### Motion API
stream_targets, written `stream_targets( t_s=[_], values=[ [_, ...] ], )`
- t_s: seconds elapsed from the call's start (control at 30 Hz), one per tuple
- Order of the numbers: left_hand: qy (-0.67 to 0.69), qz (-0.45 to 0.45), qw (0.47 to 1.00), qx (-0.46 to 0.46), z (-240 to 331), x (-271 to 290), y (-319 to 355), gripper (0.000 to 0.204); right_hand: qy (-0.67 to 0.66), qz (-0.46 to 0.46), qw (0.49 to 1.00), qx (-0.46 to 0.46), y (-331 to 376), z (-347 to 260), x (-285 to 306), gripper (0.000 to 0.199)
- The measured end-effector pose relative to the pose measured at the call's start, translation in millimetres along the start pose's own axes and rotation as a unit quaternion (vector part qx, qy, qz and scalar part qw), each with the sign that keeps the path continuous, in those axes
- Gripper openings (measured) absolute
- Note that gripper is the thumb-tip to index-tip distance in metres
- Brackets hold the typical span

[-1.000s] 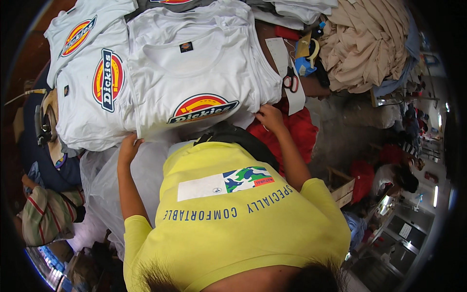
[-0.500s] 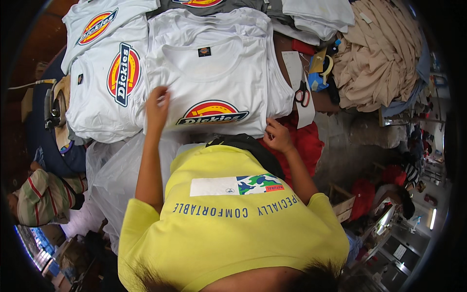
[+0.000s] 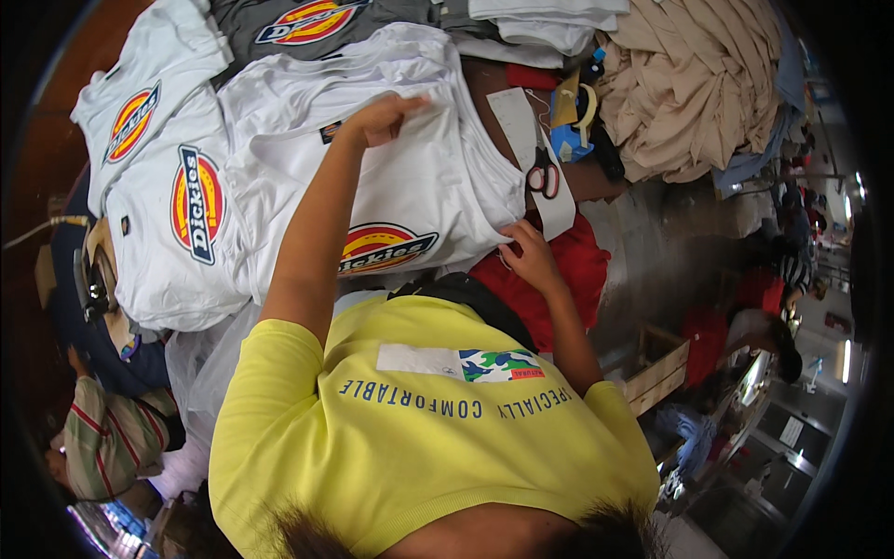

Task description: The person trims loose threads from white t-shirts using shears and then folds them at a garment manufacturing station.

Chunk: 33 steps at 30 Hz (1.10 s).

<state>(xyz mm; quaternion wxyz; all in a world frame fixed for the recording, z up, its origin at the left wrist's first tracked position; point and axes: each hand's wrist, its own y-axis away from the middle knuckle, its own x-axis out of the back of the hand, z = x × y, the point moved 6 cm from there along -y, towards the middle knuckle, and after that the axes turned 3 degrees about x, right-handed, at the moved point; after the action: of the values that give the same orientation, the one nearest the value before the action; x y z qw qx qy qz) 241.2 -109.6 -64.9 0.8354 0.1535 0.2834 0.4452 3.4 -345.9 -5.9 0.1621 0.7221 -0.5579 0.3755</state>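
1. Two hands are at one white shirt (image 3: 438, 182), which lies front up on a stack of white shirts (image 3: 400, 51) straight ahead of the person, toward 12 o'clock.
2. The left hand (image 3: 380, 121) is over the shirt's upper part, just to the 3 o'clock side of the neck label (image 3: 330, 132). Its fingers look loosely extended toward 2 o'clock, blurred at the tips, with no cloth seen between them; whether they press on the cloth, I cannot tell.
3. The right hand (image 3: 533, 257) is at the shirt's 4 o'clock corner, by the hem. Its fingers are bent there; whether they pinch the cloth, I cannot tell.
4. Done, as far as shows: the shirt is spread out, with its badge print (image 3: 386, 248) facing up at 6 o'clock, partly behind the left forearm.
5. Left, judging by the cloth: soft creases remain and the shirt is unfolded, so the handling of it looks unfinished.
6. About it: side shirts (image 3: 163, 256) at 9 o'clock, a grey shirt (image 3: 321, 20) at 11, folded white cloth (image 3: 559, 14) at 1. Scissors (image 3: 543, 177) lie on a paper strip (image 3: 557, 210) at 3, by the brown surface (image 3: 484, 79).
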Motion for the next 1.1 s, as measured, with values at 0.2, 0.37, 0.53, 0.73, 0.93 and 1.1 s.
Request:
stream_targets(
  t_s=[0.2, 0.37, 0.53, 0.73, 0.93, 1.1],
  values=[
    [0.236, 0.032, 0.970, -0.051, 45.0, 7.8, -25.3, 0.045, -0.113, -0.004, 0.983, -0.142, 7.2, 34.1, 6.6, 0.013],
    [0.263, 0.030, 0.960, -0.093, 47.2, 13.0, -42.1, 0.048, -0.281, 0.058, 0.926, -0.246, 26.2, 69.8, 10.2, 0.011],
    [0.251, 0.015, 0.963, -0.092, 49.3, 6.3, -34.9, 0.046, -0.383, 0.071, 0.872, -0.297, 18.4, 73.6, 0.0, 0.008],
    [0.211, 0.061, 0.975, -0.041, 36.9, 14.1, -22.1, 0.042, -0.227, 0.038, 0.948, -0.218, -16.1, 68.9, 17.2, 0.016],
    [-0.258, 0.450, 0.816, -0.256, 46.9, 68.2, 127.2, 0.029, -0.053, 0.044, 0.998, -0.006, -116.0, 14.8, 34.0, 0.020],
    [-0.588, 0.631, 0.488, -0.134, 23.2, 116.0, 234.7, 0.032, 0.032, 0.051, 0.982, 0.180, -231.2, -19.7, -5.5, 0.026]
  ],
)
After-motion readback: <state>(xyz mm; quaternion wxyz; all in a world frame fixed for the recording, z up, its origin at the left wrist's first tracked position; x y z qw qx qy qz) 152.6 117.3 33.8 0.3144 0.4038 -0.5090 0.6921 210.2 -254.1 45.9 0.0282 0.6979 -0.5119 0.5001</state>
